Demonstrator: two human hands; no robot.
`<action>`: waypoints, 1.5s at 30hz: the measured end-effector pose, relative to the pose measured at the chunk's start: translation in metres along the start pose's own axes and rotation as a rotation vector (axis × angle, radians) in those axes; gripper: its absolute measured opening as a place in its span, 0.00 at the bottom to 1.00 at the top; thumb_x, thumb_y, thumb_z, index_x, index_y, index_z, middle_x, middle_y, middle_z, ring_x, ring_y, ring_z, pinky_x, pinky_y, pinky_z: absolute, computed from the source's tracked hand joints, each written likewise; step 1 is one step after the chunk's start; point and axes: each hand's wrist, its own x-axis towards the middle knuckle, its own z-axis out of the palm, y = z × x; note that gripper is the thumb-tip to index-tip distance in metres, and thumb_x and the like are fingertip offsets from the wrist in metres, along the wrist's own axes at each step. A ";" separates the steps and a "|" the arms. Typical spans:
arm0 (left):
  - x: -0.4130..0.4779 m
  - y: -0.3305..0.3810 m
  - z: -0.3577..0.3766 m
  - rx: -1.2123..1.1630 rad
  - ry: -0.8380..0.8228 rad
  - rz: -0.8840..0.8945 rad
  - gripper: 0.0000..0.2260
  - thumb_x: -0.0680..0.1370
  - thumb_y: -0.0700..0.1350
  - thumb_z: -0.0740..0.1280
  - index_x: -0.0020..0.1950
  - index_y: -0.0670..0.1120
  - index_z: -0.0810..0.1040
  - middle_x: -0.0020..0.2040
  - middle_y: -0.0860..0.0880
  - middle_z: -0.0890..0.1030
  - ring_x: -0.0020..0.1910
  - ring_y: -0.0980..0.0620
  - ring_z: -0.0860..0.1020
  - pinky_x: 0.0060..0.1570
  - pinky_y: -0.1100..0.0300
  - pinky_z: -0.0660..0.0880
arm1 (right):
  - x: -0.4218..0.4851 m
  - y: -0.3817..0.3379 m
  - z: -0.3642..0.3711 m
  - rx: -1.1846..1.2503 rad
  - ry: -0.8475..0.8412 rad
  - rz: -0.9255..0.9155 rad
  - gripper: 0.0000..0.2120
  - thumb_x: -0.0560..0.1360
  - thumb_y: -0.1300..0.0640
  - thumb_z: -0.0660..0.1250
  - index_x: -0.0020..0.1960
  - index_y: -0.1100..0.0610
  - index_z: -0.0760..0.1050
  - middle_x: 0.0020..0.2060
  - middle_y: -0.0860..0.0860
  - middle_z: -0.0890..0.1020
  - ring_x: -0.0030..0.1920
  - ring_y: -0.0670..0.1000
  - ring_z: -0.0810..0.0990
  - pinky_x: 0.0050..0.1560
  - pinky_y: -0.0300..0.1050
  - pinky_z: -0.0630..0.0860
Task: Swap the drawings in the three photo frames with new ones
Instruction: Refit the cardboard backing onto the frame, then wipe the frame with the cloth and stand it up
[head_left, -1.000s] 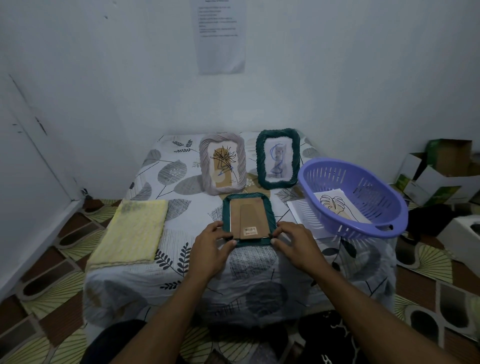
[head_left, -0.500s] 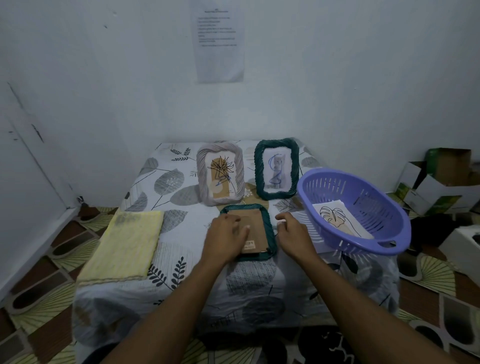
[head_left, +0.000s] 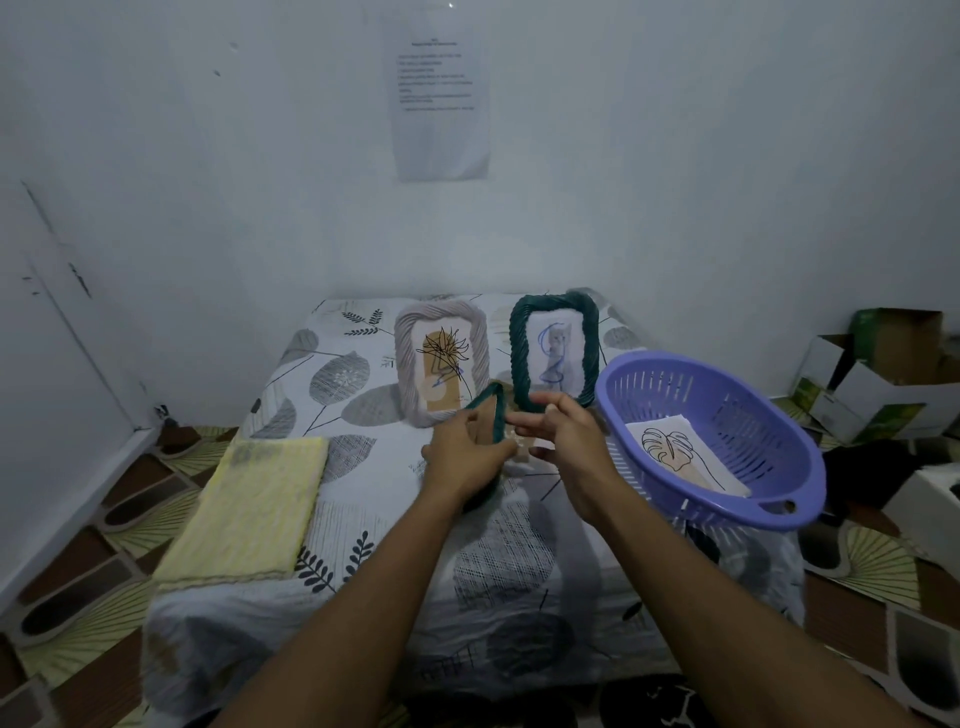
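Three frames are on the table (head_left: 509, 561). A grey frame (head_left: 441, 364) and a big green frame (head_left: 553, 353) stand upright at the back, in the middle of the picture. They face me, each with a drawing inside. I think they stand there to be out of the way while the third one is worked on.

The small green frame (head_left: 493, 415) is just in front of them, held above the table and turned on its edge, so I see only its thin side. The left hand (head_left: 462, 457) grasps it, with fingers curled round its lower part, and the frame rises from this hand toward the top of the picture. I judge it is tilted like this to open its back toward the right hand (head_left: 561, 436).

That hand is just beside the frame, on its right, with fingers mostly stretched out. Something tan shows between the two hands, but it is blurred. I cannot tell whether the right hand pinches it or holds nothing.

At the right of the picture the purple basket (head_left: 753, 415) holds a leaf drawing (head_left: 675, 452) near the right hand, probably a new one kept ready. A yellow cloth (head_left: 254, 514) lies at the lower left, well apart.
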 end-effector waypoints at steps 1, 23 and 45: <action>-0.004 0.002 -0.007 -0.162 -0.011 -0.020 0.19 0.70 0.49 0.72 0.60 0.51 0.75 0.55 0.50 0.79 0.55 0.50 0.78 0.56 0.51 0.76 | 0.000 -0.003 0.002 -0.021 -0.006 -0.006 0.12 0.82 0.60 0.52 0.57 0.55 0.73 0.48 0.54 0.85 0.51 0.51 0.81 0.47 0.48 0.77; -0.019 -0.052 -0.074 -0.301 -0.082 -0.015 0.11 0.80 0.42 0.61 0.61 0.45 0.77 0.54 0.47 0.83 0.51 0.48 0.81 0.54 0.50 0.78 | -0.014 0.019 0.032 0.177 0.015 0.167 0.12 0.79 0.65 0.60 0.61 0.60 0.75 0.48 0.57 0.84 0.43 0.55 0.82 0.41 0.47 0.79; 0.027 -0.149 -0.190 0.551 0.332 -0.040 0.27 0.72 0.46 0.72 0.69 0.42 0.70 0.64 0.40 0.75 0.63 0.39 0.69 0.64 0.47 0.67 | 0.003 0.035 0.075 0.087 -0.056 0.185 0.10 0.79 0.63 0.63 0.60 0.60 0.74 0.41 0.58 0.83 0.36 0.54 0.80 0.33 0.43 0.76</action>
